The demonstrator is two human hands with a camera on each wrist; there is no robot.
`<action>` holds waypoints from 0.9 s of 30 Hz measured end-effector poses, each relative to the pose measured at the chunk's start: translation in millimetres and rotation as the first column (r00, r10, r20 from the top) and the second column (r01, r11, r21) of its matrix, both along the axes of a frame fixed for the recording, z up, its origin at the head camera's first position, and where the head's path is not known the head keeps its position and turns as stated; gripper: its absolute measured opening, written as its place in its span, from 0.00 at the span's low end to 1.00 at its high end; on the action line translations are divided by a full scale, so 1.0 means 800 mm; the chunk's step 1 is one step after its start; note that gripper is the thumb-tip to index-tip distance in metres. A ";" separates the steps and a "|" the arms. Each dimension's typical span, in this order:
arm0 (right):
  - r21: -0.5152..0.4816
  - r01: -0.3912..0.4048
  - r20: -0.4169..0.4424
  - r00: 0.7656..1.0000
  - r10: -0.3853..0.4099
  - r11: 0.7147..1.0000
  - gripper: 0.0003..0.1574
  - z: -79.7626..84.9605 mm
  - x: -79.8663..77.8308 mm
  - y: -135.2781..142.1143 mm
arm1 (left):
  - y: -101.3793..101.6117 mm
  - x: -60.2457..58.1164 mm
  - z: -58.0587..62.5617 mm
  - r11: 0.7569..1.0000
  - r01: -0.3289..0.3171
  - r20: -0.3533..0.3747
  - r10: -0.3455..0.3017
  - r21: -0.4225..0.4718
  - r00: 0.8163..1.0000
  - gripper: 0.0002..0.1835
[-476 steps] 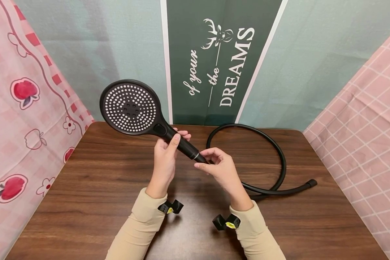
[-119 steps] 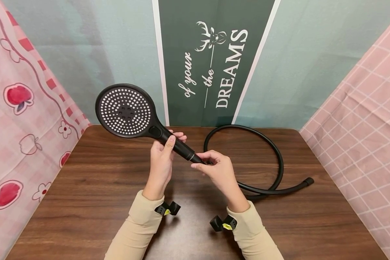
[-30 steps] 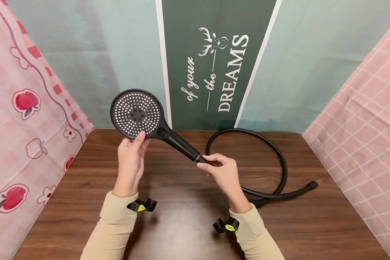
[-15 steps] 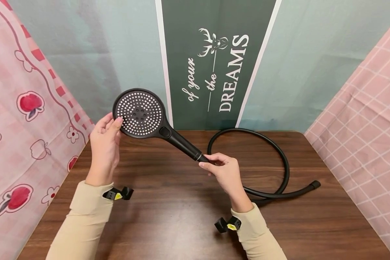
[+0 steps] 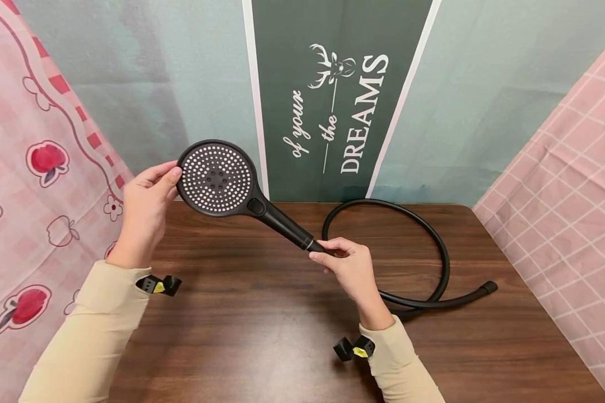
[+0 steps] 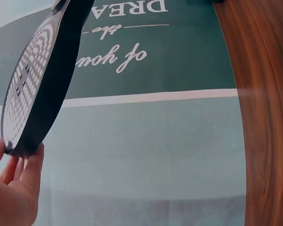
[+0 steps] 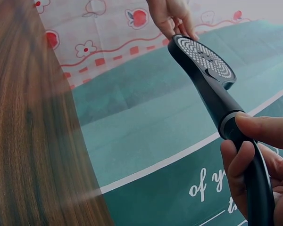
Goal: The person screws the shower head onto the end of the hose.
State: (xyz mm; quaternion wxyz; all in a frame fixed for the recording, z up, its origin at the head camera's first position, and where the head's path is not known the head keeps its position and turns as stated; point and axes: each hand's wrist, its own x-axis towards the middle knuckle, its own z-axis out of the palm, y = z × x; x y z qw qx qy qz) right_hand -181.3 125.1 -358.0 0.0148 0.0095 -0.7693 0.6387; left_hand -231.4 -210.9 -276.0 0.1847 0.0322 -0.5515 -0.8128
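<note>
A black shower head [image 5: 215,178] with white nozzles is held up above the table, its face toward the head camera and its handle slanting down to the right. My left hand [image 5: 148,207] pinches the far-left rim, thumb on the face side and fingers behind, as the left wrist view also shows. At the handle's lower end, my right hand [image 5: 347,266] grips the hose's end fitting [image 7: 233,128] between thumb and fingers, right at the joint with the handle. From there the black hose [image 5: 441,246] runs behind the right hand and loops on the table.
The hose's other end [image 5: 489,287] lies on the right of the wooden table [image 5: 262,336]. A green curtain [image 5: 206,67] with lettering hangs behind, a pink apple-print cloth [image 5: 20,224] on the left and a pink checked cloth [image 5: 575,184] on the right.
My left hand has left the handle and moved left along the shower head's edge to its far-left rim. The right hand keeps its grip at the joint; the hose loop lies as before.
</note>
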 end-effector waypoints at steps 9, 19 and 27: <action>0.007 0.002 0.002 1.000 -0.002 1.000 0.16 -0.001 0.003 0.002 | -0.013 0.001 0.003 0.990 0.073 -0.018 -0.075 -0.121 0.997 0.07; 0.012 -0.014 0.007 1.000 0.014 1.000 0.16 -0.003 0.004 0.001 | -0.016 0.001 0.004 0.967 0.031 -0.011 -0.035 -0.255 0.999 0.12; 0.027 -0.035 0.026 0.999 0.034 0.999 0.15 0.000 -0.001 -0.005 | -0.023 0.001 0.003 0.958 0.000 -0.045 -0.013 -0.288 0.999 0.10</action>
